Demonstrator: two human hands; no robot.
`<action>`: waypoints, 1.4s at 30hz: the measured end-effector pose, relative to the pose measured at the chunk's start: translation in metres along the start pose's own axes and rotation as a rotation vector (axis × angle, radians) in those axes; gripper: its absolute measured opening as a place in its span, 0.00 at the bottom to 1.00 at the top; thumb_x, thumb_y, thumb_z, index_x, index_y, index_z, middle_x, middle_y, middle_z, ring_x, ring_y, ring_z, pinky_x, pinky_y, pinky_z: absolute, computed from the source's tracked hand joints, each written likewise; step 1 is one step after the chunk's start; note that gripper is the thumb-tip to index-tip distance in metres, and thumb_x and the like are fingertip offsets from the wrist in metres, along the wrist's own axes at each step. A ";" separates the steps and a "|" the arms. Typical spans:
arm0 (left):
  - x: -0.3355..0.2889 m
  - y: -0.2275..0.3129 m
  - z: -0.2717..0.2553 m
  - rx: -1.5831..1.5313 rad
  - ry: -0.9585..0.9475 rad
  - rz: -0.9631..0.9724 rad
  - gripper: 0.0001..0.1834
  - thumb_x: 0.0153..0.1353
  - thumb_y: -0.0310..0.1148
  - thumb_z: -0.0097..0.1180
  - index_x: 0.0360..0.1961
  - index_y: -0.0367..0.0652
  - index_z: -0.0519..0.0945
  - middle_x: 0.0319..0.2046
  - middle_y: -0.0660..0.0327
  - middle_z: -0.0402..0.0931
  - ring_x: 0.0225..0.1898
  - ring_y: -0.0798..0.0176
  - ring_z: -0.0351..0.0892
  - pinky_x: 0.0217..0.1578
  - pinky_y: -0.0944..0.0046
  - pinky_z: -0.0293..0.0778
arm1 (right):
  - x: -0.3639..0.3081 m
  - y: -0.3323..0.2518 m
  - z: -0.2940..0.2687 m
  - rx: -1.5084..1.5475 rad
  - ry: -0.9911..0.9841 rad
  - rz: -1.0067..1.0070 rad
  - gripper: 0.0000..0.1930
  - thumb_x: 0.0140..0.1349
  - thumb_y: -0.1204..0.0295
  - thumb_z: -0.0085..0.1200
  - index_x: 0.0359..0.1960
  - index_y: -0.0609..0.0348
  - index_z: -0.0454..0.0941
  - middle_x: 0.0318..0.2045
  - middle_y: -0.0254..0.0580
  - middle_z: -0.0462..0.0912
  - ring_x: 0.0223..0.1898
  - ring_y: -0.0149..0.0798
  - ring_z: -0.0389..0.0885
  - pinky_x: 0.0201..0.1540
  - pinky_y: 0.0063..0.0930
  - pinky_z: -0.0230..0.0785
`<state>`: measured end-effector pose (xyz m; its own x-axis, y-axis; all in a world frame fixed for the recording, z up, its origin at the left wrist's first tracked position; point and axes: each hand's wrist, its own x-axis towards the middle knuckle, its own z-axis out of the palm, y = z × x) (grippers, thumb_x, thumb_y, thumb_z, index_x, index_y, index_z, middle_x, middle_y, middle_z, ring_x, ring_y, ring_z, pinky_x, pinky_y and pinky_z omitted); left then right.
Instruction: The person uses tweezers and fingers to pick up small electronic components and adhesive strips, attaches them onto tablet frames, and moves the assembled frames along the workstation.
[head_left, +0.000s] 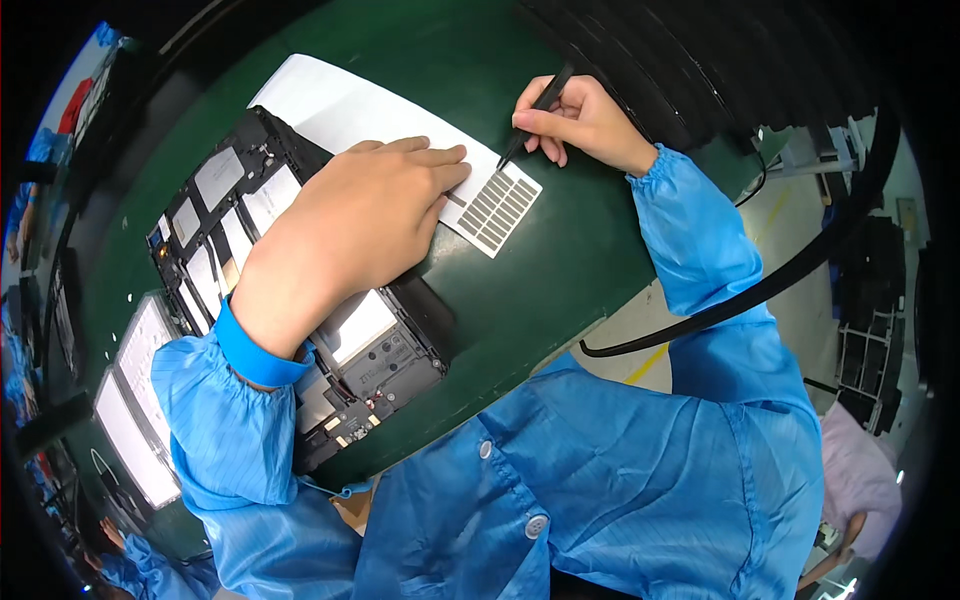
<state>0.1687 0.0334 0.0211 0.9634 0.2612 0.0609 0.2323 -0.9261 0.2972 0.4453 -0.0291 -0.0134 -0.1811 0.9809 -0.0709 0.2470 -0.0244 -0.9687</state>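
My left hand (365, 205) lies with fingers stretched out on a white sheet (335, 100), pressing its lower part against the green table. Rows of small grey rectangular stickers (492, 215) cover the sheet's near right end. Black tweezers (551, 92) are pinched in my right hand (585, 118), their tips at the upper edge of the sticker rows. Whether the tips grip a sticker is too small to tell. Under my left wrist and forearm sits an opened laptop base (395, 362) with its inner parts exposed; my arm hides its middle.
Left of the laptop base are pale flat panels (135, 400). Black ribbed material (690, 60) borders the table at the far right. A thick black tube (745, 295) curves past my right arm. Other people show at the lower left (150, 565) and right (860, 480).
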 end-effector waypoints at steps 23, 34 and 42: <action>-0.099 -0.027 -0.035 -0.019 0.774 -0.446 0.09 0.67 0.28 0.51 0.45 0.40 0.80 0.50 0.54 0.80 0.50 0.46 0.79 0.52 0.55 0.73 | 0.141 -0.065 0.122 0.157 0.170 -0.307 0.20 0.63 0.51 0.63 0.30 0.58 0.80 0.23 0.35 0.80 0.23 0.26 0.80 0.26 0.19 0.72; -0.101 -0.027 -0.036 -0.030 0.706 -0.444 0.11 0.69 0.30 0.50 0.46 0.40 0.82 0.51 0.55 0.80 0.51 0.48 0.79 0.53 0.54 0.72 | 0.143 -0.072 0.125 0.255 0.049 -0.182 0.11 0.70 0.64 0.56 0.41 0.61 0.76 0.27 0.37 0.80 0.23 0.28 0.78 0.27 0.22 0.70; -0.097 -0.021 -0.035 0.224 0.674 -0.371 0.10 0.64 0.30 0.57 0.42 0.40 0.86 0.47 0.56 0.81 0.46 0.49 0.80 0.49 0.55 0.74 | 0.139 -0.070 0.127 0.043 0.148 -0.439 0.14 0.66 0.62 0.62 0.31 0.61 0.78 0.22 0.36 0.80 0.21 0.26 0.80 0.25 0.18 0.73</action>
<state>0.0652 0.0370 0.0426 0.5461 0.6049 0.5796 0.6120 -0.7605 0.2172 0.2820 0.0841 0.0145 -0.1209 0.9169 0.3803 0.1370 0.3948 -0.9085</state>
